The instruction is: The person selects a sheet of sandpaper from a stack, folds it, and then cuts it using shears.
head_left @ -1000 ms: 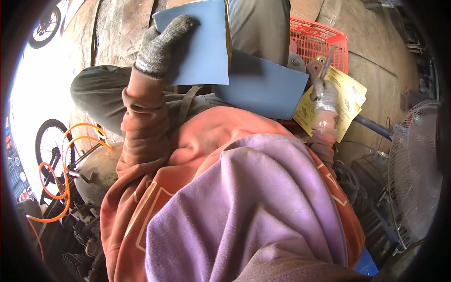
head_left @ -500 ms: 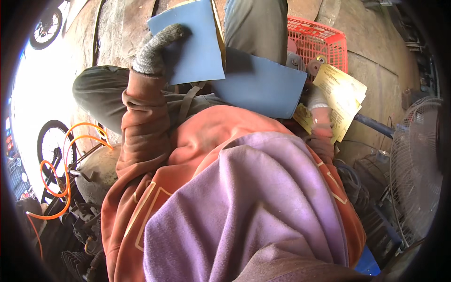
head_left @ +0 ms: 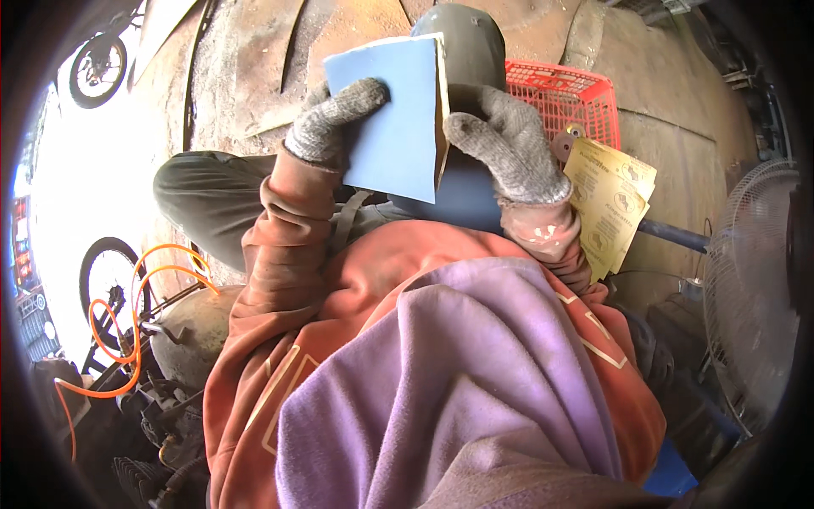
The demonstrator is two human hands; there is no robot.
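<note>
A stack of blue sandpaper sheets is upright over my lap, its pale edges showing along the right side. My left hand, in a grey knit glove, grips the stack's left side with the thumb across the blue face. Beside the right edge is my gloved right hand, thumb and fingers apart and nothing visible between them. Another blue sheet lies across my lap, partly hidden by the stack and my right arm. Several yellow-backed printed sandpaper sheets lie to the right of my right wrist.
A red plastic basket stands beyond the yellow sheets, with a round reddish-brown part near it. At the right is a caged fan. An orange hose coils at the left near a rounded tank and a wheel.
My right hand has come from beside the yellow sheets up and left to the stack's right edge. My left hand and the stack have shifted right and slightly down.
</note>
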